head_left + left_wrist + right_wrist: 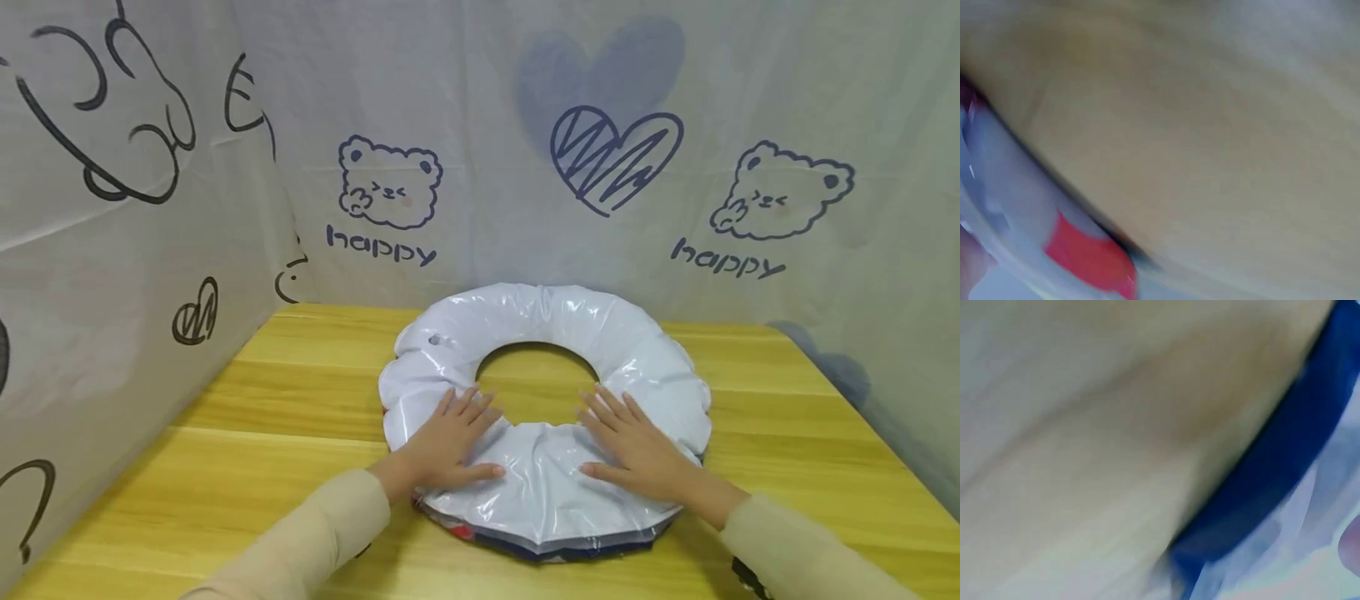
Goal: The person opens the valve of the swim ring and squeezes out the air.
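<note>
glossy white inflated plastic ring (540,492): flat on yellow wood-grain tabletop (787,400), red-and-navy underside (570,551) mostly hidden | left grip (450,446), right grip (636,450): bare, resting on its near half, fingers extended, spread, holding nothing | cream sleeves (330,525): cut off by frame | wrist views: blurred

One inflatable ring (540,479) and one bench (300,392). One left grip (450,446), one right grip (637,454). Two sleeves (322,521) (802,542). On the far cloth (495,217), two bear drawings (390,187) (783,192), two "happy" words (381,247) (726,259), one hatched heart (618,158), one solid heart (600,67); on the left cloth (82,283), one small heart (197,312).
</note>
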The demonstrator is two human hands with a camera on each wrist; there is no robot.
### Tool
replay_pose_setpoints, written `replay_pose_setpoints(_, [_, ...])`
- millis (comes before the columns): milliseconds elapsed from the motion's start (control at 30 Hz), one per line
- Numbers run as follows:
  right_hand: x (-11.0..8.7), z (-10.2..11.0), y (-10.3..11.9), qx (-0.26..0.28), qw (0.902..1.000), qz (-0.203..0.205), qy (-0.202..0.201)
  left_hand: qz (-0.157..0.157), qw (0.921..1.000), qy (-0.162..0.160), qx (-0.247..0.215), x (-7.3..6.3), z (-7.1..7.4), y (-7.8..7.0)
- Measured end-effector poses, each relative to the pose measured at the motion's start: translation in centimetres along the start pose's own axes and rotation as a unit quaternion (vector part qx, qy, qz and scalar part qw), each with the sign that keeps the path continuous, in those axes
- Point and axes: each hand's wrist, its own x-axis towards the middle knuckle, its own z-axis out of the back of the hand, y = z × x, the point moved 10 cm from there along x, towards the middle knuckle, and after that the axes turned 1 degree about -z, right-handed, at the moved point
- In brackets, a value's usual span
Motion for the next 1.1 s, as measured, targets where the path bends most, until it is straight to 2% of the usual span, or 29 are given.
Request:
replay_pose_setpoints(100, [-0.3,1.0,-2.5,-0.032,0.9979,-0.054,-0.017,0.044,0.9988,-0.013,0.017,-0.4,1.0,2.2])
replay_pose_setpoints(200, [-0.6,1.6,-5.0,-0.048,0.9905,-0.128,-0.009,0.102,0.9943,-0.009,0.028,-0.9,1.5,4.6])
replay_pose_setpoints(300, [-1.1,1.5,-6.9,-0.034,0.981,-0.191,0.004,0.15,0.9886,-0.001,0.014,-1.5,1.3,6.4])
replay_pose_setpoints(367, [-1.3,1.0,-7.7,-0.006,0.9756,-0.219,0.019,0.169,0.9855,0.012,-0.002,-1.7,0.8,7.0])
replay_pose_setpoints(533, [-0.9,-0.2,-7.9,0.052,0.9732,-0.22,0.039,0.188,0.9801,0.037,-0.052,-1.8,-0.1,7.2])
replay_pose_setpoints(700, [-0.2,-1.1,-7.3,0.069,0.9759,-0.2,0.053,0.191,0.9777,0.042,-0.077,-1.1,-0.6,6.7])
replay_pose_setpoints(967, [0.3,-2.7,-7.4,0.06,0.973,-0.2,0.098,0.213,0.9714,0.09,-0.051,-0.8,-2.1,6.8])
replay_pose_setpoints(1100, [0.5,-3.5,-7.6,0.06,0.9693,-0.198,0.133,0.23,0.9646,0.118,-0.052,-0.9,-2.8,7.1])
